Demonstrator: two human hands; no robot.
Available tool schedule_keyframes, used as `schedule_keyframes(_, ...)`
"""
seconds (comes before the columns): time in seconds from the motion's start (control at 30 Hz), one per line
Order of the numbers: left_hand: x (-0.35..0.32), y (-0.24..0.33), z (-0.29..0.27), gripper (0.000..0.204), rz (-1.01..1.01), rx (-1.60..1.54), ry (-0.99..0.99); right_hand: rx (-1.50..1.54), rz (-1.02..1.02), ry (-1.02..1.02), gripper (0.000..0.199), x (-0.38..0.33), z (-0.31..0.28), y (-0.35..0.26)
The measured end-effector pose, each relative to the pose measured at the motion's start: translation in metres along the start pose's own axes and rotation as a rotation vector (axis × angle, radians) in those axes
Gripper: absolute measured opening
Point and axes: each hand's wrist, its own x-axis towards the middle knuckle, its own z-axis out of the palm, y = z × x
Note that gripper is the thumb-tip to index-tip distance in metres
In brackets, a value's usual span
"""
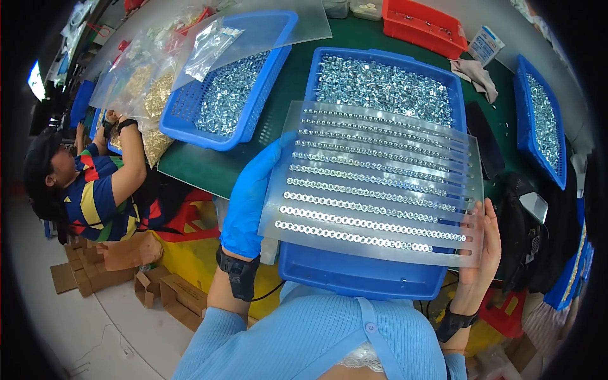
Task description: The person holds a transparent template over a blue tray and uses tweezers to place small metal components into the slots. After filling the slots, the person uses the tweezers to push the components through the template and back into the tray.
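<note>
Several rows of small metal pieces (370,223) line a clear sheet (354,245), its long axis running nine to three o'clock. The gloved left grip (250,196) closes on its nine-o'clock edge, the bare right grip (482,247) on its three; neither is nearer. A heaped blue tray (386,52) sits at twelve, partly covered, a blue basket (244,130) at ten; I see nothing blocking either grip.
</note>
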Motion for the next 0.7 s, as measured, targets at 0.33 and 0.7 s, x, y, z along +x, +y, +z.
schedule_keyframes(0.33,-0.001,-0.006,-0.007,0.054,0.063,0.047,-0.019,-0.006,0.015,0.052,0.052,-0.007,0.002,0.002)
schedule_keyframes(0.7,-0.001,-0.009,-0.002,0.056,0.119,0.159,0.014,-0.055,0.025,0.019,0.052,-0.009,0.0,0.002)
